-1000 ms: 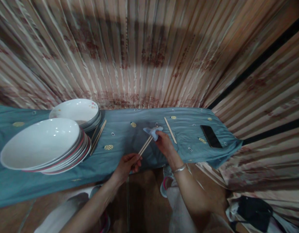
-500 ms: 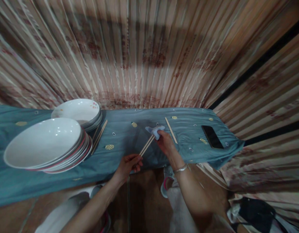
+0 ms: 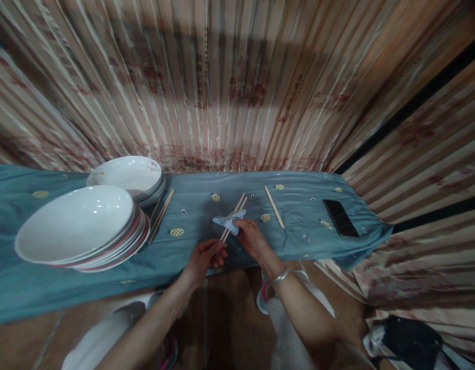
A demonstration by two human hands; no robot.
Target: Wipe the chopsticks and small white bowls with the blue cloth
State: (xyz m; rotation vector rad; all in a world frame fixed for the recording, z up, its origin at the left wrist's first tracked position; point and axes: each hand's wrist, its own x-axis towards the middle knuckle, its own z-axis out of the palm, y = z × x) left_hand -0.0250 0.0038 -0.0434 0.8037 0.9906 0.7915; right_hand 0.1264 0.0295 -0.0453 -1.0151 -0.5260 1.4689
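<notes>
A pair of light wooden chopsticks (image 3: pixel 241 201) is pinched near its lower end by my left hand (image 3: pixel 206 257), over the front part of the table. My right hand (image 3: pixel 251 236) is closed on a pale blue cloth (image 3: pixel 229 221), which is wrapped around the middle of those chopsticks. Their far tips stick out beyond the cloth. To the right of my right hand, more chopsticks (image 3: pixel 274 206) lie on the tablecloth. Darker chopsticks (image 3: pixel 161 216) lie at the left, beside the bowls.
Stacked white bowls (image 3: pixel 75 223) stand at the left on the blue-green tablecloth (image 3: pixel 195 185), with a second stack (image 3: pixel 127 174) behind. A black phone (image 3: pixel 341 218) lies at the right. A pleated curtain (image 3: pixel 237 92) hangs behind the table, and a dark bag (image 3: pixel 410 336) is at lower right.
My right hand has slid the cloth down along the chopsticks toward my left hand, so their far tips now show. My left hand keeps its grip.
</notes>
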